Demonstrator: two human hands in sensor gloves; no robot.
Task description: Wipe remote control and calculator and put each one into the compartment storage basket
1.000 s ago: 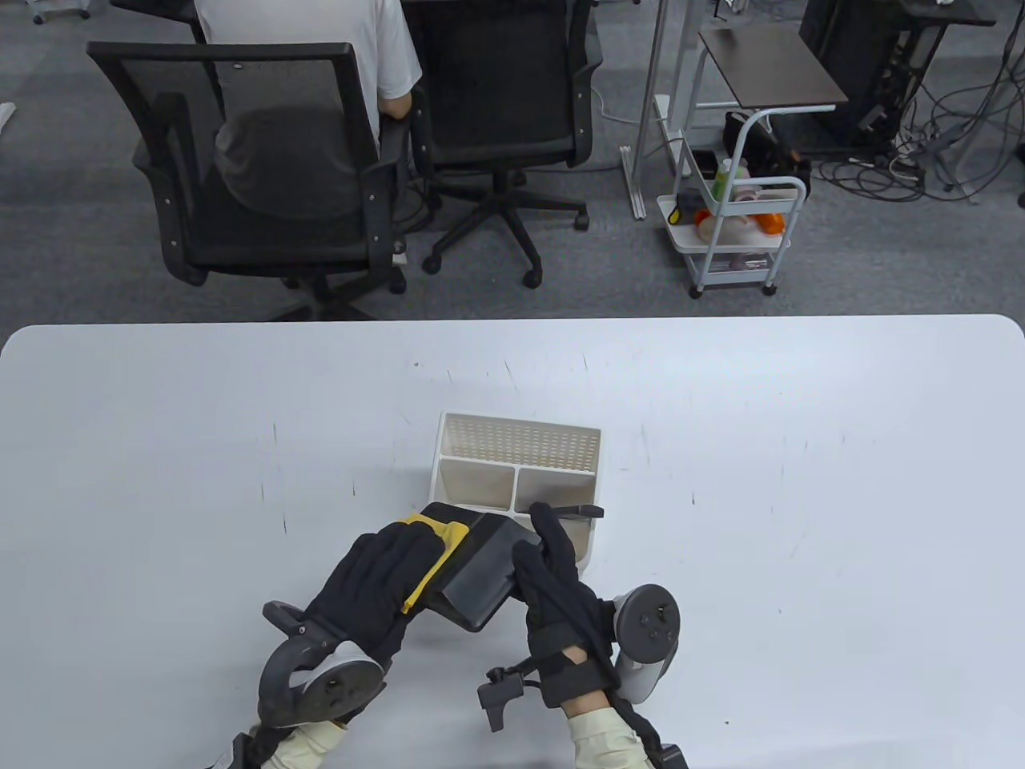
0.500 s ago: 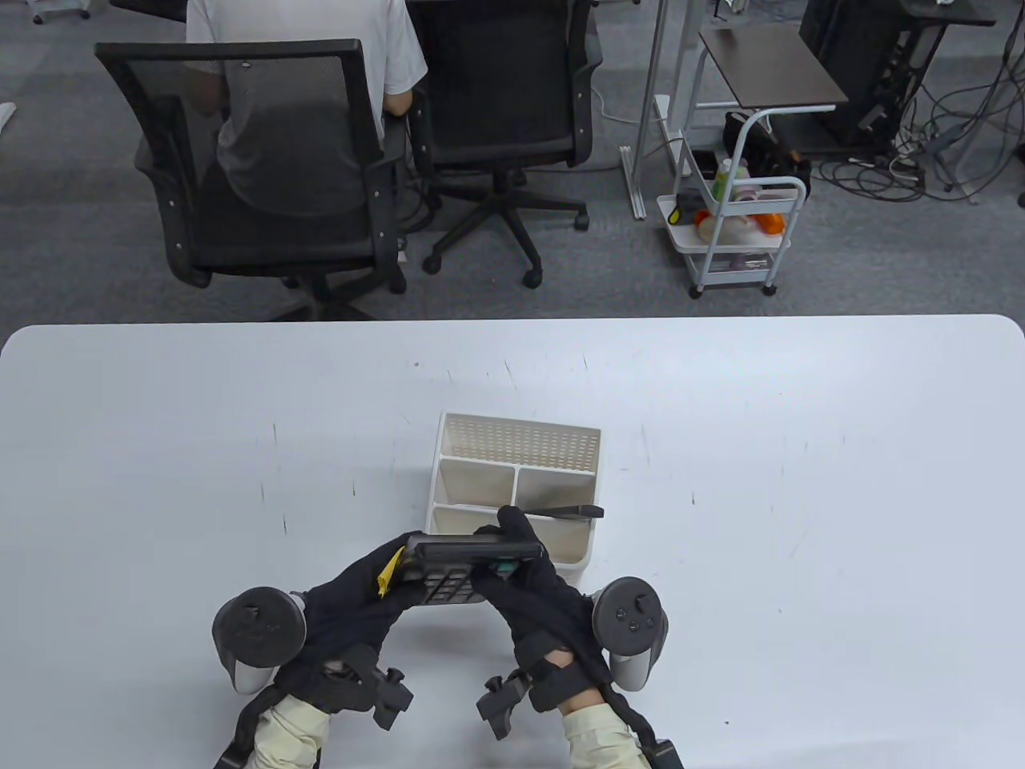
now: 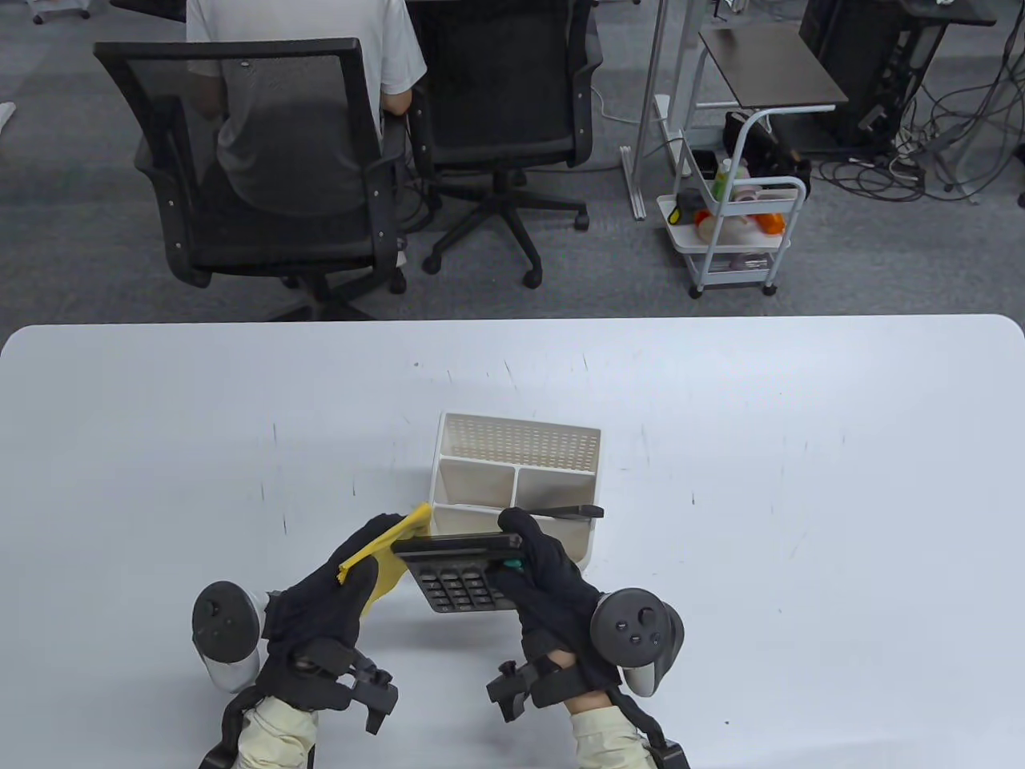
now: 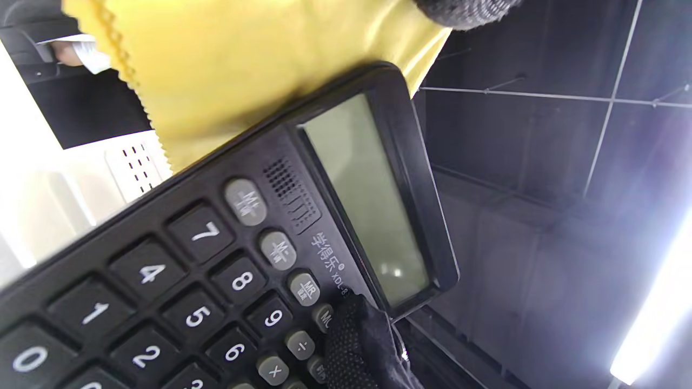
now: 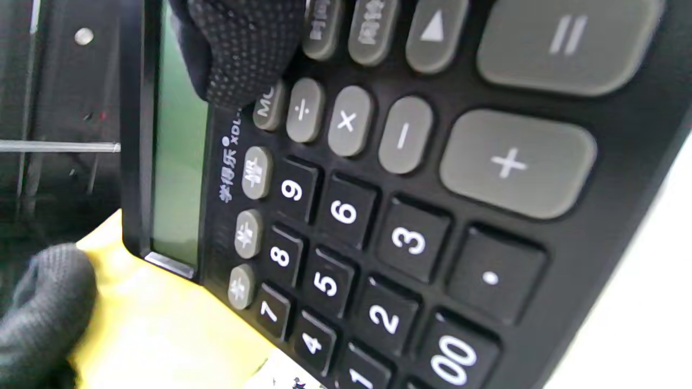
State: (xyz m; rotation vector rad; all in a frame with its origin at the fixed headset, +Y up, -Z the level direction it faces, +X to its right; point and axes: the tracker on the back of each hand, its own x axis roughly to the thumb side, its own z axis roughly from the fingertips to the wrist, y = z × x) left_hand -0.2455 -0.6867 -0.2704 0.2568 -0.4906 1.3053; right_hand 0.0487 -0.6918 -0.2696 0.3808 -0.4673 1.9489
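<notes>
Gripping the black calculator [image 3: 460, 575] at its right edge, the right hand [image 3: 552, 585] curls its fingers behind the casing, with the thumb [image 5: 243, 48] pressed on the key face beside the display. The calculator is held off the table, keys toward the person, just in front of the white compartment storage basket [image 3: 516, 444]. A black remote control [image 3: 564, 511] stands in the basket's right compartment, beyond the right fingertips. The left hand [image 3: 332, 593] pinches a yellow cloth [image 3: 384, 561] against the calculator's left end, fingers curled around the cloth.
</notes>
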